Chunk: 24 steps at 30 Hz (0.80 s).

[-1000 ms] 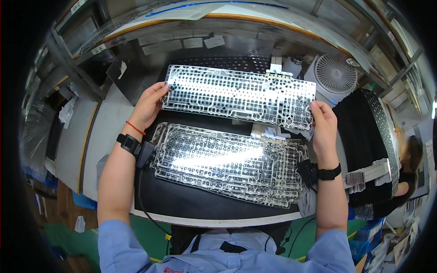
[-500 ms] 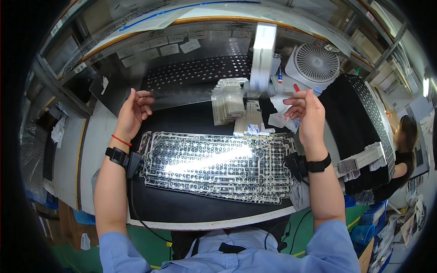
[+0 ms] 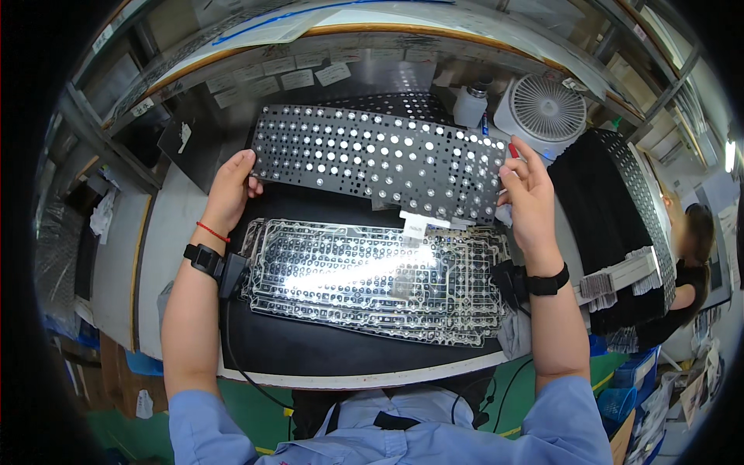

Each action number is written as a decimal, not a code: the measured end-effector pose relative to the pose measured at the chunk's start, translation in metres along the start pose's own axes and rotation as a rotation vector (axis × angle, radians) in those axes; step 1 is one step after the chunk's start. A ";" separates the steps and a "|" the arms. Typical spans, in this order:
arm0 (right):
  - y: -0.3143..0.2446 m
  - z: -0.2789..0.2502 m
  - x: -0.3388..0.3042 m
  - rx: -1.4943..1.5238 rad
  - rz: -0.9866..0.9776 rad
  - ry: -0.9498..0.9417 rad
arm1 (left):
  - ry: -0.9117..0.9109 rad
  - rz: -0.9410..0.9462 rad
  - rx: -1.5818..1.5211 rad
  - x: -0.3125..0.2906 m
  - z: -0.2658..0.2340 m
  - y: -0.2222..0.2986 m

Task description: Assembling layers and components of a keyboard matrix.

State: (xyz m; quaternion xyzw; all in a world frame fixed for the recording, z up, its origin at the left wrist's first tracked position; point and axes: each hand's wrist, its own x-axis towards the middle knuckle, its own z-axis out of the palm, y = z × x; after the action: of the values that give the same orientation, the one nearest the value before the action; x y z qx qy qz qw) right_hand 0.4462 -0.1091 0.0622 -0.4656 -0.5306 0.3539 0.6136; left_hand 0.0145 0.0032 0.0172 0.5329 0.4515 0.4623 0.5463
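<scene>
Two bare hands are raised with a long dark panel [image 3: 349,159] between them, dotted with rows of pale round spots. The left hand [image 3: 228,190] is pressed together on the panel's left end, pinching it between thumb and fingers. The right hand [image 3: 530,194] is partly open at the other end: the thumb and bent fingers are close against the panel's right edge, while the index finger reaches up beside it. Whether this hand grips the panel firmly, I cannot tell.

The panel tilts slightly down toward the right hand. From its lower edge, nearer the right hand than the left, hangs a short white tab [image 3: 416,226].

Below and between both hands, a stack of clear sheets [image 3: 364,291] printed with pale circuit lines lies on the black worktop [image 3: 287,333], with bright glare across its middle. Just beyond the right hand stand a round-grilled white fan [image 3: 546,108] and a pale bottle [image 3: 470,107]. To the right of the right hand and nearer the body, a bundle of pale strips [image 3: 620,275] rests on black cloth [image 3: 593,209].
</scene>
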 end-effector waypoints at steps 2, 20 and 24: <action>-0.004 0.002 0.000 0.010 0.056 0.028 | 0.035 0.030 -0.105 0.004 -0.005 -0.005; 0.008 -0.004 -0.011 -0.756 0.085 -0.677 | 0.119 -0.034 -0.140 -0.001 -0.001 0.005; 0.003 -0.001 -0.008 -0.668 0.068 -0.551 | 0.083 -0.040 -0.113 -0.003 -0.001 0.007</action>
State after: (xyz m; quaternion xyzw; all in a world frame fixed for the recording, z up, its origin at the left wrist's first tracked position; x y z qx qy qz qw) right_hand 0.4459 -0.1156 0.0563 -0.5442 -0.7441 0.2938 0.2526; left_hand 0.0132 0.0002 0.0237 0.4727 0.4574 0.4977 0.5653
